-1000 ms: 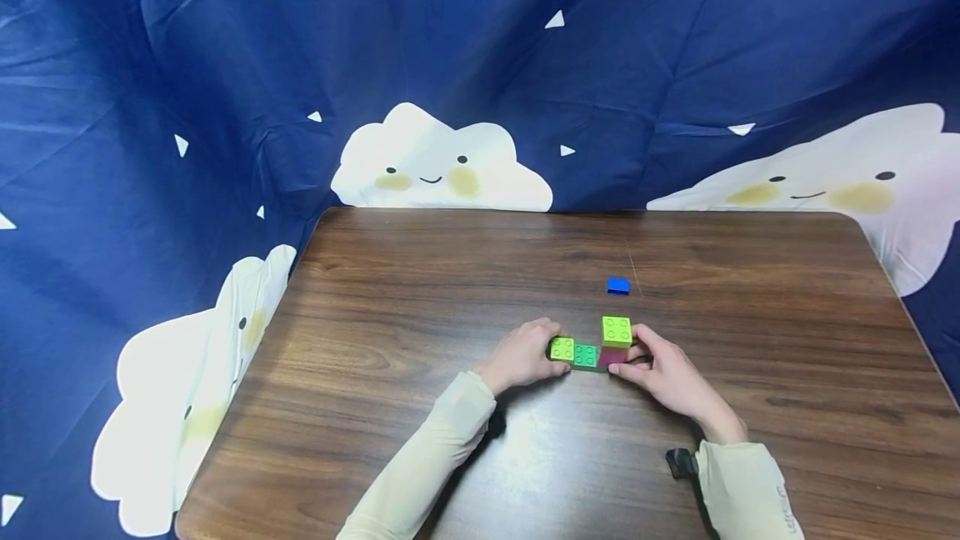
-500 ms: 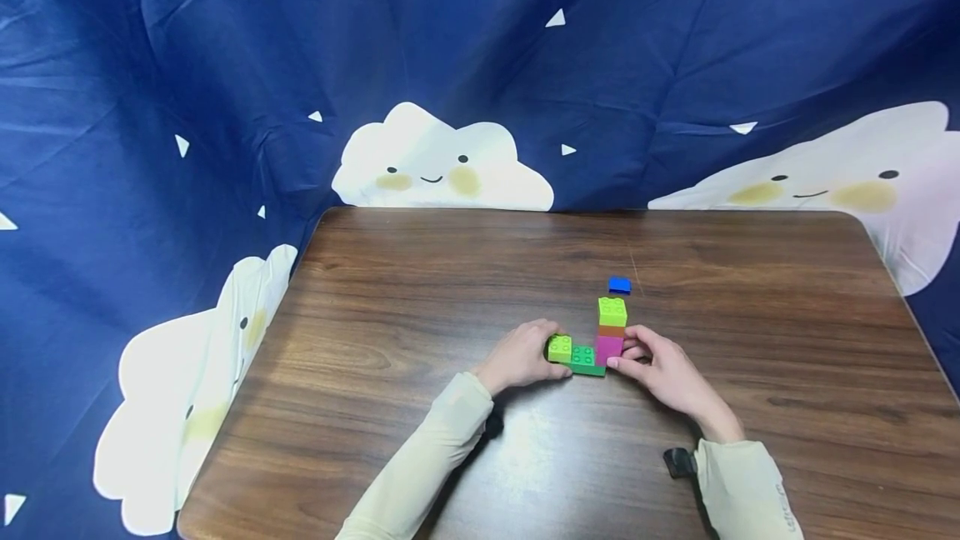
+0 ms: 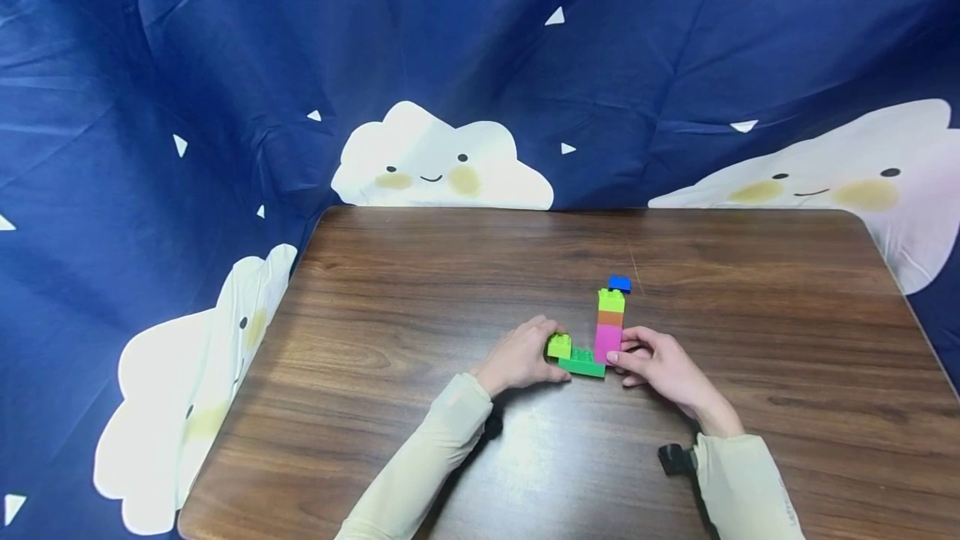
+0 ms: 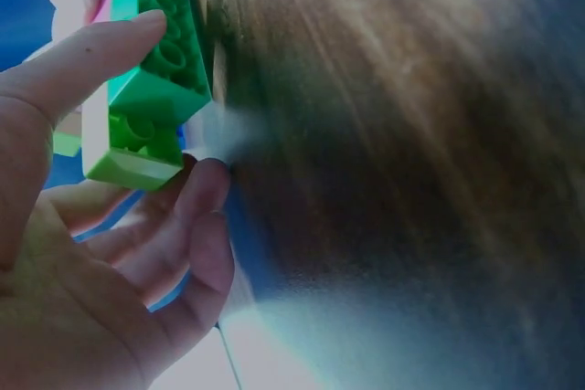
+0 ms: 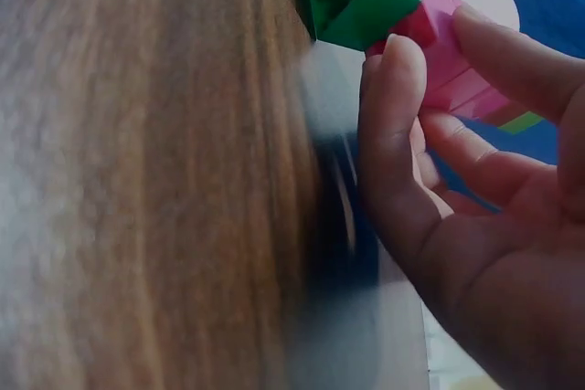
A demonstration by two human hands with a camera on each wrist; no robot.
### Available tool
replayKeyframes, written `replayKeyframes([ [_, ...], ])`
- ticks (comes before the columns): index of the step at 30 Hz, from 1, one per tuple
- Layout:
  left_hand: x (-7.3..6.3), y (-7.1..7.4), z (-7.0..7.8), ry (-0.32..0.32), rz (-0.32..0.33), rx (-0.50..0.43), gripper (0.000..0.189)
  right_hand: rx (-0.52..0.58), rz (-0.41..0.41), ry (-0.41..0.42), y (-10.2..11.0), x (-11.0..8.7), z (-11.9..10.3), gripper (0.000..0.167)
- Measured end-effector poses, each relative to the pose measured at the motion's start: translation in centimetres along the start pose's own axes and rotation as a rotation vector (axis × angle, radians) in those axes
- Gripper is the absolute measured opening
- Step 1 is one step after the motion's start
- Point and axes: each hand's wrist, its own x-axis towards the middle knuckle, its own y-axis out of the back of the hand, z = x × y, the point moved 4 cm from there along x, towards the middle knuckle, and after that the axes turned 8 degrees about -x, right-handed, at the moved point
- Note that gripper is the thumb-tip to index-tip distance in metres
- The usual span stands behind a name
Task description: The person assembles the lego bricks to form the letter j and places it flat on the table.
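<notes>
Both hands hold one toy-brick build, tilted so that its hollow undersides face the wrist cameras. Its base is a green brick, with a lime brick overhanging the left end. On the right rises a tower of pink bricks, an orange brick and a lime top brick. My left hand grips the left end, thumb on the green brick and fingers behind the lime one. My right hand pinches the pink bricks low on the tower.
A loose blue brick lies on the brown wooden table, just beyond the tower's top. Behind the table hangs a blue curtain with clouds and white triangles. A small black device sits at the right cuff.
The build has tipped back, its tower top swinging away from me; the pink, orange and green front faces show more. Both hands have kept their hold and barely shifted.
</notes>
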Motion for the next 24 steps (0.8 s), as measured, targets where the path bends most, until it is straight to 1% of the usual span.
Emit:
replayKeyframes([
  [5, -0.27, -0.21, -0.07, 0.026, -0.003, -0.017, 0.065, 0.034, -0.026, -0.026, -0.08, 0.02, 0.06, 0.054],
  [9, -0.42, -0.33, -0.09, 0.031, -0.007, -0.021, 0.062, 0.041, -0.046, -0.042, -0.15, 0.01, 0.2, 0.055],
  [11, -0.48, -0.35, -0.05, 0.022, -0.009, -0.018, 0.06, 0.041, -0.051, -0.049, -0.18, 0.02, 0.24, 0.055],
  [16, -0.52, -0.23, 0.19, -0.019, -0.009, 0.025, 0.053, 0.038, -0.046, -0.073, -0.22, -0.01, 0.18, 0.052],
  [20, -0.58, -0.08, 0.42, -0.046, -0.007, 0.074, 0.05, 0.009, -0.027, -0.098, -0.32, -0.03, -0.05, 0.051],
  [24, -0.59, -0.05, 0.47, -0.054, -0.012, 0.08, 0.048, -0.025, 0.002, -0.11, -0.35, 0.01, -0.42, 0.047],
])
